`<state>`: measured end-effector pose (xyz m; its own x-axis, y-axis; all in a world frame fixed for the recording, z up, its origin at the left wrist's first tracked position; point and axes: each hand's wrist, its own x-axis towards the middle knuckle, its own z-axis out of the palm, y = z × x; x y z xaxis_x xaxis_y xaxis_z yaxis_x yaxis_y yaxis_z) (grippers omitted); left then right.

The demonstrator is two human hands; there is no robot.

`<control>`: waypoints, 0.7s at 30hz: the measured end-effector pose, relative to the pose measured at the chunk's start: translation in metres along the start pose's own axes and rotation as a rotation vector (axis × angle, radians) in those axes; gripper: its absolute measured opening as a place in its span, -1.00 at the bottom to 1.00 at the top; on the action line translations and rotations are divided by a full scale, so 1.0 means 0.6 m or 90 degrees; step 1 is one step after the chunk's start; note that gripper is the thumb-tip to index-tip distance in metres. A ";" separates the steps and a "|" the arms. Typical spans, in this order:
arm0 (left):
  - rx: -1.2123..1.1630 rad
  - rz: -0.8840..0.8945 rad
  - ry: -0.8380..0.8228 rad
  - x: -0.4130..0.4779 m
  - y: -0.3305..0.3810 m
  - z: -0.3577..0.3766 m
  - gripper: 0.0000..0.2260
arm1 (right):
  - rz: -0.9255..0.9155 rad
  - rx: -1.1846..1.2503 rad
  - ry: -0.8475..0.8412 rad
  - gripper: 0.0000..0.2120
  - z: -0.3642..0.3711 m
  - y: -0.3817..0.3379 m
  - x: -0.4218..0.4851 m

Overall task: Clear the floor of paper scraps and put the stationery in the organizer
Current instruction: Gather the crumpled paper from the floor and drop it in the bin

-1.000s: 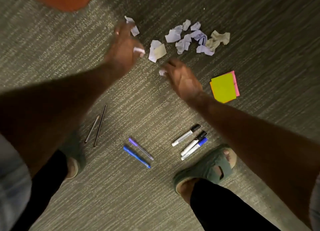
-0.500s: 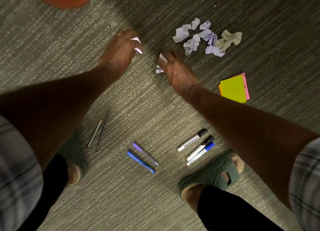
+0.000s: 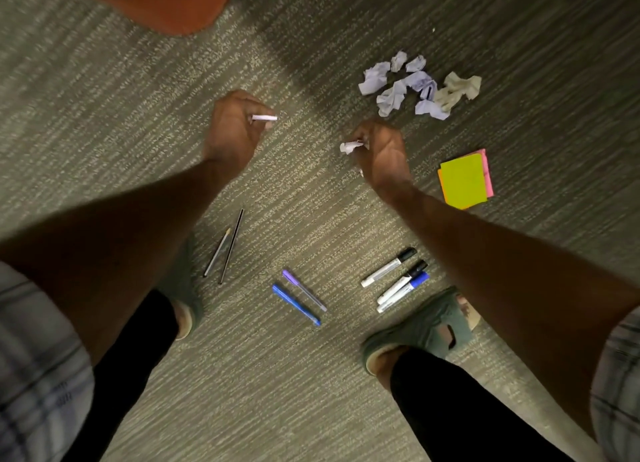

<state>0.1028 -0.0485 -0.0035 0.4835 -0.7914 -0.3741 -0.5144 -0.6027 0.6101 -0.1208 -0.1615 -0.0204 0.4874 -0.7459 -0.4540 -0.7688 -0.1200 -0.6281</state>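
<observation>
**Paper scraps (image 3: 415, 87): heap on floor, one piece in each hand**

Head view, looking straight down at grey-green carpet (image 3: 104, 98). Person standing, both arms stretched forward.

- Left hand (image 3: 235, 129): fingers curled into a loose fist, pinching a white strip (image 3: 265, 117) of paper that sticks out to the right past the fingertips. Hand is above the carpet, well left of the heap.
- Right hand (image 3: 381, 150): fingers curled, thumb and fingertips pinching a small crumpled scrap (image 3: 349, 147), which pokes out on the hand's left side. Hand sits just below the heap; cannot tell whether it touches the floor.
- Heap: several crumpled pieces, mostly pale lavender, one cream piece at its right edge. All lying on the carpet, upper right of view.
- Sticky notes (image 3: 464, 179): yellow-green pad over orange and pink sheets, flat on the carpet right of the right hand.
- Markers (image 3: 394, 281): three side by side, near the right foot.
- Pens (image 3: 299, 297): one purple, one blue, parallel, between the feet.
- Pencils (image 3: 225, 248): two thin ones, near the left foot.
- Green slippers (image 3: 422, 326) on both feet.
- Orange object (image 3: 173, 11) at top edge, blurred; identity unclear.
</observation>
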 end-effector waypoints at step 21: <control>-0.260 -0.018 0.096 -0.068 0.258 -0.397 -0.74 | 0.159 0.374 -0.015 -0.82 -0.254 -0.504 -0.064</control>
<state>0.1719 -0.0851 0.2726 0.6072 -0.7328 -0.3071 -0.1922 -0.5104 0.8382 0.0299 -0.1964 0.2836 0.3373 -0.6897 -0.6408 -0.5078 0.4398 -0.7407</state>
